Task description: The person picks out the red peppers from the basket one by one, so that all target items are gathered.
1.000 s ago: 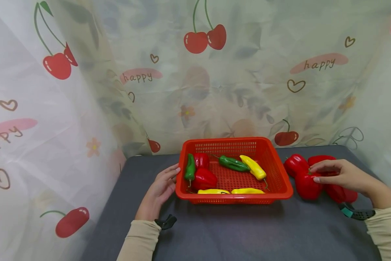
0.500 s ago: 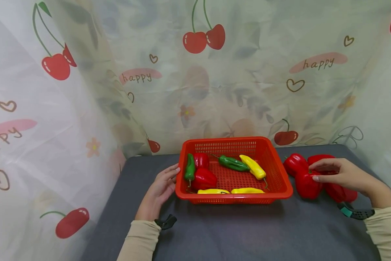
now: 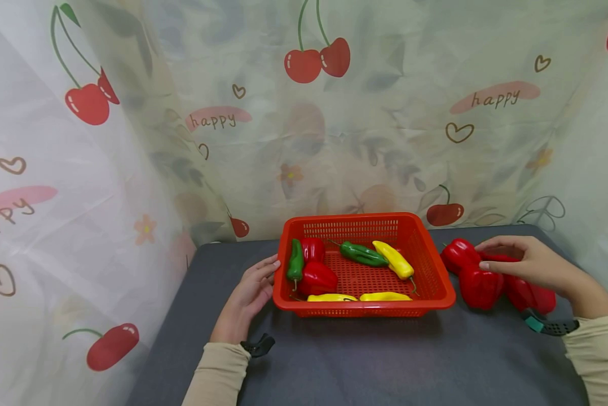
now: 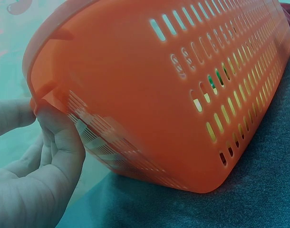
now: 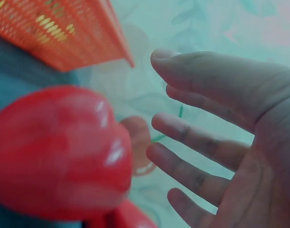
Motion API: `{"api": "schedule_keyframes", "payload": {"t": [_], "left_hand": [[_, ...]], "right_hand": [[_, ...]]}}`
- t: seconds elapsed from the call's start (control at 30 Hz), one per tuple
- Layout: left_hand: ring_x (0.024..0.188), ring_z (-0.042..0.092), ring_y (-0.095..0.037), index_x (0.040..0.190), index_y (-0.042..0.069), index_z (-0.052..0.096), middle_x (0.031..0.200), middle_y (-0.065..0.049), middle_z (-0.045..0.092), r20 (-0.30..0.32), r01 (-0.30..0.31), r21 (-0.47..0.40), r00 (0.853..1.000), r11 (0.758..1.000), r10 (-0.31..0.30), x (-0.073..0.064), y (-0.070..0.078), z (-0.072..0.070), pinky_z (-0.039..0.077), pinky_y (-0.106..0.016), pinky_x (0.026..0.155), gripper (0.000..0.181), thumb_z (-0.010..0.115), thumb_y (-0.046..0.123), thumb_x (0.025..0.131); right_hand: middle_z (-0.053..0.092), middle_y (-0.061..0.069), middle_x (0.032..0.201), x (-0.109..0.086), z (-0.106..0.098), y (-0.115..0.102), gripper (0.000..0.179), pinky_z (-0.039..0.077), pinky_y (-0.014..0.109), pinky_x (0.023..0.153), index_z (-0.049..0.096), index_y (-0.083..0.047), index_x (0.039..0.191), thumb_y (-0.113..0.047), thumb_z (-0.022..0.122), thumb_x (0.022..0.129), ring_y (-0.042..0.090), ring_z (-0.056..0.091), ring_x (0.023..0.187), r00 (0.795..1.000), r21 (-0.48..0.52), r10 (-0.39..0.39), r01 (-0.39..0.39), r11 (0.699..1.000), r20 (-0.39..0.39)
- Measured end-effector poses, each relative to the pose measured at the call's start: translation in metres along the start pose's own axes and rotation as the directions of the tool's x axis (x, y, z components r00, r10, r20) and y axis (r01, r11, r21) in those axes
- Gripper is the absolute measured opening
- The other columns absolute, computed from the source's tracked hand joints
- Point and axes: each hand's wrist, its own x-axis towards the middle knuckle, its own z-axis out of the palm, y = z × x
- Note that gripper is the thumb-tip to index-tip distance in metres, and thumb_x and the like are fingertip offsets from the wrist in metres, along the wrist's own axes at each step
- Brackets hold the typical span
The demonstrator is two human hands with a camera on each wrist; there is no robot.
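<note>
An orange-red plastic basket (image 3: 365,307) holds two red bell peppers (image 3: 318,277), two green peppers (image 3: 363,255) and several yellow peppers (image 3: 395,260). At its left end, my left hand (image 3: 248,296) pinches the rim, seen close in the left wrist view, thumb and finger on either side of the rim (image 4: 31,71). To the right of the basket lies a group of red bell peppers, the front one (image 3: 480,287) nearest the basket. Over this group is my right hand (image 3: 542,265), its fingers spread. In the right wrist view a red bell pepper (image 5: 59,152) stands apart from the fingertips.
A dark grey cloth (image 3: 365,361) covers the table. Behind it hangs a printed curtain (image 3: 334,146), with another curtain side (image 3: 80,225) at the left. Another red bell pepper (image 3: 458,256) sits close to the basket's right side.
My right hand has moved off the front bell pepper, slightly up and back. That pepper's stem, visible earlier, no longer shows. The left hand and basket stay in place.
</note>
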Motion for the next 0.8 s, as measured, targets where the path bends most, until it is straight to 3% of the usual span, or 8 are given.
{"api": "schedule_keyframes", "payload": {"t": [0.23,0.47,0.67,0.8], "left_hand": [[0.105,0.07,-0.017,0.153,0.001,0.051,0.129,-0.003,0.071,-0.009,0.002,-0.002,1.0,1.0,-0.002,-0.001,0.001,0.0,0.063,-0.031,0.091,0.047,0.059,0.012,0.108],[0.106,0.069,-0.018,0.152,0.002,0.051,0.131,-0.004,0.07,-0.01,0.0,0.0,1.0,1.0,0.0,-0.001,-0.001,-0.001,0.063,-0.031,0.092,0.046,0.059,0.012,0.109],[0.108,0.069,-0.018,0.153,0.002,0.051,0.131,-0.002,0.069,0.007,0.004,0.008,1.0,1.0,-0.004,0.0,-0.002,-0.002,0.063,-0.032,0.093,0.046,0.059,0.014,0.109],[0.105,0.07,-0.017,0.153,0.002,0.051,0.129,-0.002,0.07,0.001,0.007,0.008,1.0,1.0,-0.007,0.0,0.0,-0.001,0.063,-0.032,0.092,0.046,0.059,0.013,0.109]], "right_hand": [[0.075,0.007,0.124,0.012,0.004,-0.029,0.038,0.063,0.028,0.079,0.07,-0.012,0.133,-0.028,0.077,0.099,0.003,0.072,0.102,0.998,0.024,-0.064,0.065,0.998,-0.015],[0.074,0.004,0.126,0.03,0.018,-0.054,0.034,0.062,0.028,0.081,0.072,-0.016,0.129,-0.029,0.078,0.099,0.002,0.071,0.104,0.997,0.038,-0.081,0.081,0.996,0.003],[0.074,0.015,0.127,0.045,0.033,-0.076,0.033,0.061,0.024,0.086,0.072,-0.009,0.128,-0.026,0.077,0.1,0.01,0.073,0.105,0.987,0.09,-0.134,0.126,0.988,0.088],[0.073,0.013,0.128,0.057,0.044,-0.089,0.031,0.062,0.025,0.084,0.073,-0.012,0.126,-0.026,0.077,0.099,0.018,0.071,0.108,0.977,0.108,-0.144,0.128,0.986,0.159]]}}
